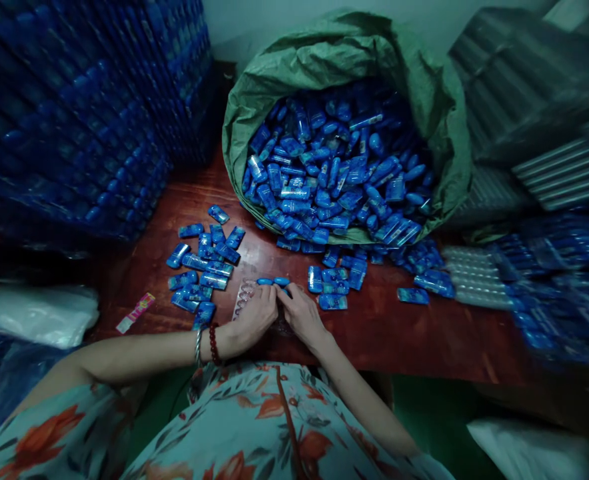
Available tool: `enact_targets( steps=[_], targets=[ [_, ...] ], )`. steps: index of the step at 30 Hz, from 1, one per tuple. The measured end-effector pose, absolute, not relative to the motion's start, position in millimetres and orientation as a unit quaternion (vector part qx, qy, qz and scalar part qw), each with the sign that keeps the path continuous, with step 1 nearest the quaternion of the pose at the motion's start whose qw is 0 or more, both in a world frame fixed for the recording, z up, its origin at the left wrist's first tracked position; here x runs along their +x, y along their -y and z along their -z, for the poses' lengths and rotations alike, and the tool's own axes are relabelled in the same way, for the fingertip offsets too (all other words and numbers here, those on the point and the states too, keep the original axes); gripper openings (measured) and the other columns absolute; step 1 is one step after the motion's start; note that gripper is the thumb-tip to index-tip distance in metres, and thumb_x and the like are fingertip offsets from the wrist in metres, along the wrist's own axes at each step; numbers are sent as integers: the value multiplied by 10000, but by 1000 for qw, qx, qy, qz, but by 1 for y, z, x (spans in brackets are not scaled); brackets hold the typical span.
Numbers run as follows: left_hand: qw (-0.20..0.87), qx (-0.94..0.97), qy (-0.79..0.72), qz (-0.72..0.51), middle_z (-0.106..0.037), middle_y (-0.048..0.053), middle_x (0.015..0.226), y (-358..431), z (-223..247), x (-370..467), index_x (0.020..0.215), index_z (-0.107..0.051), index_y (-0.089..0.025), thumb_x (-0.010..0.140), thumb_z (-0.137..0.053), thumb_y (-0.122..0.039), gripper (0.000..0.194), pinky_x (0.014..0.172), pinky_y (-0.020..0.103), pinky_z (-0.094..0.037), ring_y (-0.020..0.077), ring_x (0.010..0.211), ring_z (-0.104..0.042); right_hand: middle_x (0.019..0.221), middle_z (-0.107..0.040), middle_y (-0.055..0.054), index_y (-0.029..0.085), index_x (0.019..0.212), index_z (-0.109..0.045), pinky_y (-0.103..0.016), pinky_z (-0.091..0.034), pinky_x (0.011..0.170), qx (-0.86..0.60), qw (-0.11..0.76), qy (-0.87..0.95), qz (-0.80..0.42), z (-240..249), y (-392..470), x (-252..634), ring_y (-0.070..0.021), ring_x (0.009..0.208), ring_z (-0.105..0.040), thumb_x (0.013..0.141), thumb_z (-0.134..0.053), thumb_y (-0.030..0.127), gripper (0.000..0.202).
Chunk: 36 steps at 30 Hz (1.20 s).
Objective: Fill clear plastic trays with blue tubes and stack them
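Observation:
My left hand (259, 315) and my right hand (300, 313) meet over a clear plastic tray (243, 298) with moulded hollows, at the table's near edge. Two blue packs (265, 281) lie side by side at the tray's far edge, just beyond my fingertips. The fingers of my right hand are bent down onto a small blue pack between the hands. Curled fingers hide what my left hand grips, if anything. Loose shrink-wrapped blue packs (216, 267) lie to the left of the tray, and another small group (333, 288) to the right.
A green woven sack (419, 73) full of blue packs lies open at the back of the red-brown table (374, 333). Stacks of filled trays (99, 127) rise at left. Clear empty trays (477, 277) and more blue packs stand at right. A pink strip (135, 313) lies at left.

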<state>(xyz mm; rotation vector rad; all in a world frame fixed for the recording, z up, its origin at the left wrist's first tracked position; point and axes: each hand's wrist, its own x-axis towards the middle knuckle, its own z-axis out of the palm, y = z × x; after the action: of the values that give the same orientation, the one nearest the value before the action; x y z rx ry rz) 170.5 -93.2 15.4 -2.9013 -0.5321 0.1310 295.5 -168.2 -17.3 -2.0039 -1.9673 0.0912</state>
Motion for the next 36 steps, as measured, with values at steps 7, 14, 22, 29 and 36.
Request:
enact_targets(
  steps=[7,14,22,29,36],
  targets=[
    [-42,-983,176,-17,-565,125,983,55,-17,160,1010,-537,-127,865,-360,-47,242,724,342,-504,244,955,-555,984,-586,-96,170,1302,-504,-281,-522,741,-712,203,672,-22,28,170,302,-187,858,-594,901,-402,97,420],
    [-35,-984,150,85,-578,138,1028,57,5,146,1203,-484,-104,888,-353,-87,341,857,385,-472,237,979,-540,1078,-592,-100,224,1316,-509,-309,-501,828,-723,220,655,19,29,167,293,-201,956,-584,921,-427,163,408],
    [-44,-910,366,191,-581,142,1046,32,12,120,1185,-547,-161,922,-382,-237,320,762,360,-465,239,911,-554,961,-610,-88,209,1204,-605,-296,-467,758,-797,304,521,31,23,180,325,-179,844,-573,956,-379,260,340],
    [-61,-816,573,42,-582,227,1101,-4,11,100,1231,-472,-74,864,-453,-540,593,838,464,-410,380,1043,-528,1039,-586,-140,179,1185,-600,-363,-419,696,-859,80,506,10,14,173,365,-274,926,-507,882,-534,368,363],
    [-109,-804,582,53,-584,209,1111,-9,10,127,1252,-441,-103,864,-455,-534,580,863,494,-396,380,1055,-538,1094,-561,-195,139,1243,-538,-393,-401,730,-848,4,529,37,5,167,341,-296,940,-506,858,-563,382,456]
  ],
)
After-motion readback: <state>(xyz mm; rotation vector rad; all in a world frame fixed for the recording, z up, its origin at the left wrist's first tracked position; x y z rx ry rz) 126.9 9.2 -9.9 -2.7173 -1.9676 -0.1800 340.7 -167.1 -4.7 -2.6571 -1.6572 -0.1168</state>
